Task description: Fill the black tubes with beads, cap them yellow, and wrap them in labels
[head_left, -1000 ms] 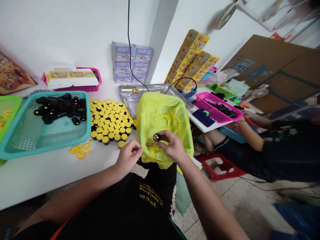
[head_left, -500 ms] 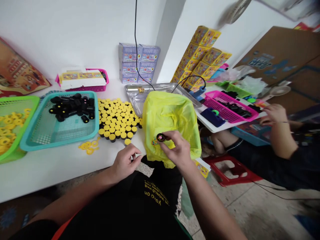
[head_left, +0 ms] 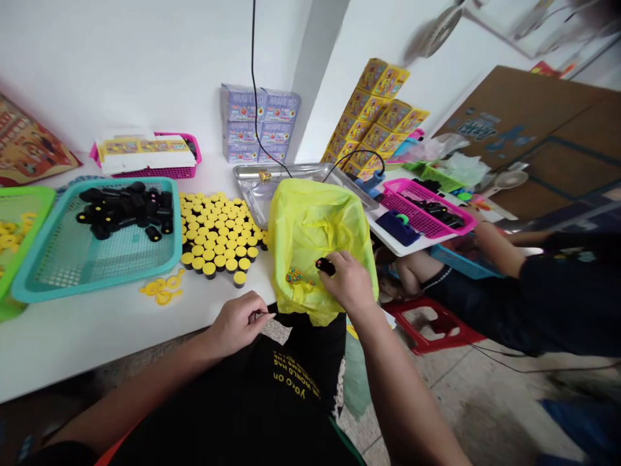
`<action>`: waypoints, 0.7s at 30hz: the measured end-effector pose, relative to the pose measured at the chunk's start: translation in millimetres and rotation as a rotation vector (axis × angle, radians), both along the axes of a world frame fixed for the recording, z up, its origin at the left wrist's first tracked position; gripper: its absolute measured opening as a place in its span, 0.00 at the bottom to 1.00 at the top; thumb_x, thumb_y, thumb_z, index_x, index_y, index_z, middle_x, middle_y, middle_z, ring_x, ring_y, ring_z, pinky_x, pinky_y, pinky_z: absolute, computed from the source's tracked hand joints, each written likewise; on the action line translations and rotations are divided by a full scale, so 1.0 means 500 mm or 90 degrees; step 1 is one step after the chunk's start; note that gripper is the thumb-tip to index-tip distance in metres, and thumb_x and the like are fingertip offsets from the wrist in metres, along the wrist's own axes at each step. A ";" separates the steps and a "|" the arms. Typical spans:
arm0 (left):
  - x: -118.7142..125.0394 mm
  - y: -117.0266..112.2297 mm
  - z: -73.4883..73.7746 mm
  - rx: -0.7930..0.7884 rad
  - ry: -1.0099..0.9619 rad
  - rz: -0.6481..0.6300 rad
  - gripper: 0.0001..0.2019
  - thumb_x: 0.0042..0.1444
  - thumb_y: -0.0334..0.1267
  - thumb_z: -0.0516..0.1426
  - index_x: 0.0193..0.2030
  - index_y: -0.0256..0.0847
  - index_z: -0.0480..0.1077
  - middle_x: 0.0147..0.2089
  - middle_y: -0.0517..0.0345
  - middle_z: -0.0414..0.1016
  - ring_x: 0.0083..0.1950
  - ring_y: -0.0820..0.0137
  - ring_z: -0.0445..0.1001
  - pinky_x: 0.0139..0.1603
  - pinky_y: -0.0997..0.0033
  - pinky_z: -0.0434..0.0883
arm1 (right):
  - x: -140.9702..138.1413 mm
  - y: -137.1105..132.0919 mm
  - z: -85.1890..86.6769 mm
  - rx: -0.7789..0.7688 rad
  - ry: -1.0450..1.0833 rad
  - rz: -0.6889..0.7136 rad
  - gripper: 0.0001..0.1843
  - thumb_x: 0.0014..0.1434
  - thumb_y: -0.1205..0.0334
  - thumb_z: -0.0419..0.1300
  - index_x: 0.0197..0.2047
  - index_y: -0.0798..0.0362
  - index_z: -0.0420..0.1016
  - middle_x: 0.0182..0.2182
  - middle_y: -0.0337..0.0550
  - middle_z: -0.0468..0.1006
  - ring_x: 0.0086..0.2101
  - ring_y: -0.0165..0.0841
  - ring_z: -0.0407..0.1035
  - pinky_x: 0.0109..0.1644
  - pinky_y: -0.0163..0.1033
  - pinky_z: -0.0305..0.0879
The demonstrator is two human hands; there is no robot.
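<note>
My right hand (head_left: 349, 279) is closed on a small black container (head_left: 325, 266), held inside the open yellow plastic bag (head_left: 310, 220). A little heap of coloured beads (head_left: 294, 277) lies in the bag just left of the container. My left hand (head_left: 239, 321) rests at the white table's front edge, fingers pinched together; what they hold, if anything, is too small to make out. Rows of black containers with yellow lids (head_left: 213, 236) stand on the table left of the bag.
A teal basket (head_left: 43, 275) holds black containers (head_left: 123, 208); a green basket (head_left: 19, 213) holds yellow rings. Loose yellow rings (head_left: 160, 291) lie in front. A metal tray (head_left: 252, 184), pink baskets (head_left: 427, 217), stacked boxes (head_left: 373, 110) behind. Another person's arm (head_left: 499, 249) reaches at the right.
My right hand has moved the black container lower and rightwards, deeper into the yellow bag. My left hand has slid back from the bag towards my body, still pinched.
</note>
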State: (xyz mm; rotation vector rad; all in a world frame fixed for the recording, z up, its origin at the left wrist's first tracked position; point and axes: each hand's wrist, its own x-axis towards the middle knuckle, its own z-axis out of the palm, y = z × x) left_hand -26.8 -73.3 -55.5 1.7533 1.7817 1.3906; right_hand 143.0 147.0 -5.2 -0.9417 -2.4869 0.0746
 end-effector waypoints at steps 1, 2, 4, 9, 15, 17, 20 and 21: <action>0.000 0.000 -0.001 -0.005 -0.001 -0.003 0.07 0.61 0.35 0.58 0.32 0.38 0.69 0.29 0.61 0.68 0.26 0.78 0.64 0.27 0.78 0.61 | 0.000 0.000 0.000 -0.032 0.039 0.006 0.07 0.51 0.62 0.60 0.36 0.52 0.74 0.35 0.48 0.76 0.36 0.42 0.73 0.38 0.43 0.68; 0.001 0.000 -0.002 -0.008 -0.003 -0.005 0.07 0.61 0.35 0.58 0.32 0.38 0.69 0.29 0.61 0.68 0.26 0.78 0.64 0.26 0.78 0.61 | -0.001 -0.001 0.000 -0.071 0.092 0.012 0.09 0.51 0.60 0.61 0.37 0.51 0.73 0.35 0.47 0.77 0.35 0.41 0.73 0.39 0.44 0.69; 0.001 -0.001 -0.002 -0.012 -0.007 -0.005 0.07 0.61 0.36 0.58 0.32 0.38 0.69 0.29 0.61 0.69 0.25 0.78 0.64 0.27 0.78 0.62 | -0.004 -0.012 0.001 -0.170 0.207 0.027 0.11 0.51 0.56 0.64 0.37 0.50 0.73 0.33 0.44 0.77 0.32 0.38 0.74 0.39 0.44 0.71; 0.002 -0.006 0.008 0.009 -0.008 0.036 0.05 0.61 0.37 0.59 0.35 0.39 0.70 0.29 0.61 0.69 0.26 0.78 0.65 0.27 0.78 0.63 | -0.030 -0.091 0.005 -0.368 0.432 0.168 0.14 0.52 0.55 0.68 0.39 0.50 0.71 0.34 0.42 0.80 0.34 0.36 0.76 0.42 0.44 0.75; -0.005 -0.015 0.017 0.124 0.015 0.141 0.13 0.59 0.34 0.60 0.50 0.41 0.67 0.42 0.54 0.72 0.32 0.75 0.72 0.24 0.78 0.66 | -0.077 -0.186 -0.004 -0.299 0.398 0.305 0.11 0.57 0.61 0.67 0.44 0.49 0.73 0.38 0.43 0.79 0.38 0.35 0.75 0.44 0.43 0.74; -0.007 -0.020 0.015 0.144 0.056 0.165 0.18 0.57 0.32 0.60 0.54 0.42 0.65 0.45 0.52 0.72 0.35 0.72 0.73 0.26 0.77 0.69 | -0.097 -0.205 -0.019 -0.285 0.367 0.341 0.09 0.58 0.61 0.65 0.43 0.49 0.73 0.37 0.42 0.79 0.36 0.34 0.74 0.40 0.41 0.73; -0.016 -0.036 0.003 0.099 0.108 0.187 0.21 0.54 0.28 0.59 0.55 0.42 0.65 0.46 0.52 0.73 0.41 0.68 0.74 0.37 0.70 0.73 | -0.128 -0.228 -0.058 -0.312 0.303 0.339 0.07 0.58 0.59 0.65 0.39 0.50 0.73 0.32 0.41 0.76 0.31 0.33 0.71 0.30 0.37 0.68; -0.024 -0.047 -0.004 0.062 0.123 0.194 0.19 0.54 0.28 0.59 0.53 0.42 0.66 0.45 0.52 0.74 0.42 0.66 0.74 0.39 0.68 0.73 | -0.139 -0.235 -0.074 -0.329 0.275 0.332 0.07 0.57 0.58 0.64 0.38 0.50 0.73 0.31 0.40 0.75 0.30 0.32 0.71 0.28 0.36 0.66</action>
